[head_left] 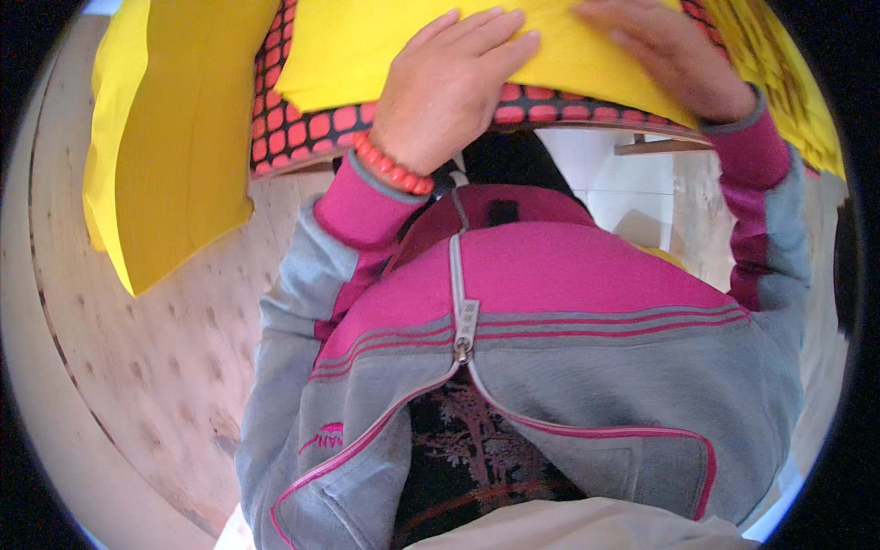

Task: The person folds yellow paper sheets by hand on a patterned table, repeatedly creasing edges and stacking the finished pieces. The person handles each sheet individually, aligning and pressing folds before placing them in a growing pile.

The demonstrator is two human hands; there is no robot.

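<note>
A piece of yellow cloth [353, 55] is spread on a table with a red-and-black checked cover [316, 126] at the top of the view. My left hand [449, 92] lies flat on this cloth, its fingers stretched out toward the upper right. It grips nothing, and a red bead bracelet [392, 165] circles that wrist. Over the cloth's right part, my right hand [674, 60] is blurred by motion. Its fingers look extended, and I see nothing held in them; whether they touch the cloth I cannot tell.
More yellow cloth [188, 156] hangs down at the left, beside the table. Bunched yellow cloth [779, 82] is at the far right. A pale, stained floor [174, 367] shows at the left. My body in a pink and grey jacket [568, 275] is close to the table edge.
</note>
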